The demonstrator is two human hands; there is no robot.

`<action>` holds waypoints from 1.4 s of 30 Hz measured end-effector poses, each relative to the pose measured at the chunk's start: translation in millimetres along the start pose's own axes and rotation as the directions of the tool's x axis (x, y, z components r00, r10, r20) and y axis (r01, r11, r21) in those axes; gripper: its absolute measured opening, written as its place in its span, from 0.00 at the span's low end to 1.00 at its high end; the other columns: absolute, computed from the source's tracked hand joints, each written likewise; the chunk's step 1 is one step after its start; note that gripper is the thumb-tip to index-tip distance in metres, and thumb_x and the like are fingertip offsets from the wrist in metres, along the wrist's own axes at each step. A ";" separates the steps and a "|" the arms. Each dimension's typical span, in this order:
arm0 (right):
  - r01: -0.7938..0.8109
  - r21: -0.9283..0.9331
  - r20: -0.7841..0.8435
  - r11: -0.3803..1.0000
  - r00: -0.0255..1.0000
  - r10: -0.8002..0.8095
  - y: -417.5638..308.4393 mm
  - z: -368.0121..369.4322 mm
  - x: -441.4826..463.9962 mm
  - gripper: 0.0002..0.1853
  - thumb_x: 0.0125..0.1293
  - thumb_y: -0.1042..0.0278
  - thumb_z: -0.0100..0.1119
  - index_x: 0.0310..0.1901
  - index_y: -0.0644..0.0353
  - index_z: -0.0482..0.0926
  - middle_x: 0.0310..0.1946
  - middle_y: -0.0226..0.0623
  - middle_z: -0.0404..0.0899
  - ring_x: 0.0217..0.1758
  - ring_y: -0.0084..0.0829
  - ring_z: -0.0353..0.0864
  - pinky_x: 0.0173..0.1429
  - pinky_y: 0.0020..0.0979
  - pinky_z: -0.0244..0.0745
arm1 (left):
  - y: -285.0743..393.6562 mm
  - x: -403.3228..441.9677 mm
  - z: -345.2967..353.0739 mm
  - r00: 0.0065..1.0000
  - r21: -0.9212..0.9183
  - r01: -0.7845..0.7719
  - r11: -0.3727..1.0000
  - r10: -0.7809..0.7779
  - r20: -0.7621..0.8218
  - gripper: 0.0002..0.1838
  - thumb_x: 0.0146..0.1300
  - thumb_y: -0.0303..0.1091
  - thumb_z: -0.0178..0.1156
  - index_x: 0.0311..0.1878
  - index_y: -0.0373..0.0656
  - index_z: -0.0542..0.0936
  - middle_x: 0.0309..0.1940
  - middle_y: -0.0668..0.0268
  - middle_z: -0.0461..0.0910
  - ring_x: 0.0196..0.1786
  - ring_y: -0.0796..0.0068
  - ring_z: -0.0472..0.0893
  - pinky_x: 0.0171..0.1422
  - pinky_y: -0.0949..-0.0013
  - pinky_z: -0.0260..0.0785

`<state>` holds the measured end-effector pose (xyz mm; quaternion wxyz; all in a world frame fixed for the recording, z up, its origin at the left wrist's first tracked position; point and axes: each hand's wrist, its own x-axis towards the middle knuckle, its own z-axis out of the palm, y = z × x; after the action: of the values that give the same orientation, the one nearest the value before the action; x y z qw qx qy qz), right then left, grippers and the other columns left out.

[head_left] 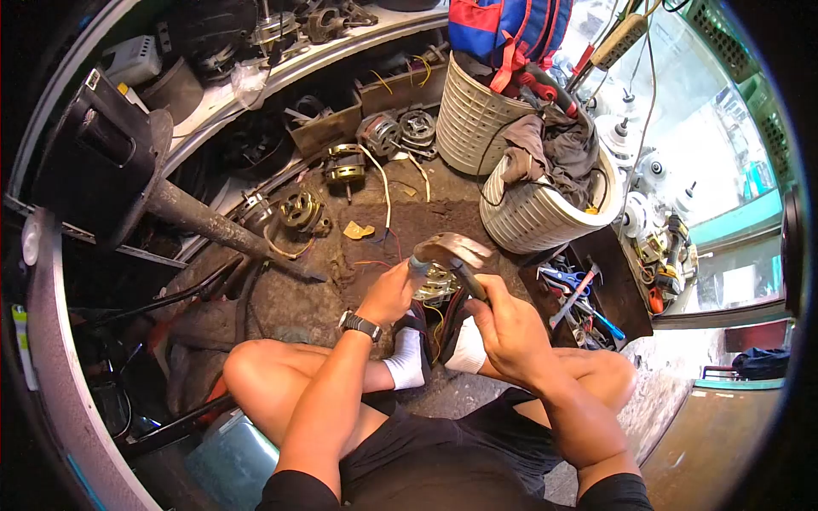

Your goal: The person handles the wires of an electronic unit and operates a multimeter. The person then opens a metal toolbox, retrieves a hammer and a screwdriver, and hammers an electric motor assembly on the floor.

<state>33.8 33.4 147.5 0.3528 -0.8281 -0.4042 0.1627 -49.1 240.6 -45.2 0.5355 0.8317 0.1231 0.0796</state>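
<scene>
My right hand (pixel 509 328) is wrapped round the dark handle of a claw hammer (pixel 456 252), whose metal head sits above a motor part. On the left, my left hand (pixel 389 292), with a watch on its wrist, is closed around a tool with a bluish end (pixel 418 265) right beside the hammer head. Most of that tool is hidden. A metal motor part (pixel 437 284) with copper-coloured bits lies between my feet, just under the hammer, partly covered. Thin red and yellow wires run near it.
Several motors (pixel 344 169) lie ahead on the floor. Two white perforated baskets (pixel 479 115) stand ahead right, one holding dark cloth. A tool box (pixel 629 298) with scissors and another hammer is at right. A metal pole (pixel 213 222) juts in from the left.
</scene>
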 end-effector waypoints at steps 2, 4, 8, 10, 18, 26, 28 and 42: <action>-0.008 -0.086 0.077 0.996 0.997 0.015 12.2 9.3 8.5 0.14 0.77 0.63 0.57 0.57 0.58 0.71 0.35 0.56 0.84 0.39 0.62 0.84 0.39 0.55 0.76 | 0.7 -1.5 0.7 0.999 0.045 0.035 0.998 -0.035 0.005 0.18 0.74 0.33 0.57 0.64 0.41 0.75 0.54 0.42 0.82 0.59 0.36 0.80 0.59 0.47 0.74; -0.045 -0.148 0.188 0.988 0.980 0.073 11.6 5.1 15.6 0.13 0.78 0.63 0.55 0.56 0.58 0.69 0.37 0.59 0.84 0.39 0.63 0.83 0.39 0.56 0.76 | 0.1 -3.7 4.8 1.000 0.001 0.015 1.000 -0.015 -0.021 0.18 0.74 0.32 0.56 0.65 0.42 0.75 0.54 0.42 0.82 0.59 0.36 0.80 0.59 0.47 0.74; 0.080 -0.046 -0.051 0.996 0.995 -0.082 -25.3 -44.6 27.3 0.16 0.79 0.59 0.53 0.59 0.59 0.69 0.32 0.55 0.84 0.34 0.52 0.86 0.35 0.50 0.76 | -16.4 -3.4 9.6 0.997 -0.061 -0.032 0.998 0.028 -0.068 0.19 0.72 0.28 0.55 0.65 0.42 0.75 0.54 0.41 0.82 0.59 0.36 0.80 0.59 0.47 0.75; 0.190 0.243 -0.319 0.951 0.942 -0.107 -67.2 -78.1 20.5 0.17 0.80 0.55 0.52 0.57 0.62 0.73 0.29 0.47 0.83 0.28 0.39 0.85 0.31 0.44 0.76 | -11.4 -4.8 7.4 0.998 -0.069 -0.002 0.998 -0.003 -0.066 0.19 0.71 0.27 0.55 0.65 0.41 0.76 0.54 0.41 0.82 0.59 0.36 0.80 0.59 0.47 0.75; 0.002 -0.022 0.074 1.000 0.997 -0.001 16.0 0.8 12.5 0.15 0.77 0.67 0.56 0.58 0.62 0.68 0.30 0.58 0.81 0.36 0.63 0.83 0.40 0.52 0.75 | -10.3 4.5 15.2 0.968 0.060 -0.130 0.990 0.140 -0.208 0.11 0.73 0.27 0.58 0.55 0.39 0.79 0.44 0.45 0.84 0.51 0.39 0.83 0.55 0.52 0.75; -0.089 0.267 -0.106 0.959 0.987 0.121 -22.1 -20.7 -28.8 0.13 0.78 0.69 0.55 0.60 0.62 0.71 0.30 0.48 0.80 0.30 0.45 0.82 0.38 0.39 0.75 | -15.3 -14.0 8.1 0.977 -0.222 -0.041 0.974 -0.007 -0.212 0.13 0.75 0.35 0.61 0.56 0.40 0.78 0.46 0.51 0.85 0.51 0.47 0.85 0.55 0.56 0.77; -0.152 0.282 -0.103 0.947 0.977 0.188 1.5 1.5 -44.0 0.16 0.77 0.63 0.58 0.60 0.62 0.72 0.33 0.53 0.83 0.35 0.49 0.86 0.42 0.42 0.77 | -19.8 -12.1 13.4 0.976 -0.168 -0.052 0.984 0.015 -0.217 0.13 0.75 0.35 0.61 0.56 0.40 0.78 0.46 0.50 0.85 0.50 0.46 0.85 0.54 0.55 0.76; -0.131 0.147 -0.045 0.981 0.989 0.139 7.5 3.0 -36.3 0.16 0.79 0.61 0.56 0.60 0.61 0.71 0.36 0.56 0.84 0.42 0.60 0.86 0.44 0.45 0.78 | 0.8 -14.6 23.7 0.976 0.045 -0.163 0.986 0.168 -0.139 0.15 0.71 0.28 0.60 0.60 0.38 0.78 0.53 0.50 0.83 0.58 0.45 0.82 0.63 0.55 0.74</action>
<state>13.8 3.1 139.5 0.4104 -0.8302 -0.3246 0.1921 -56.7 215.4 -54.3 0.5031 0.8400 0.0926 0.1809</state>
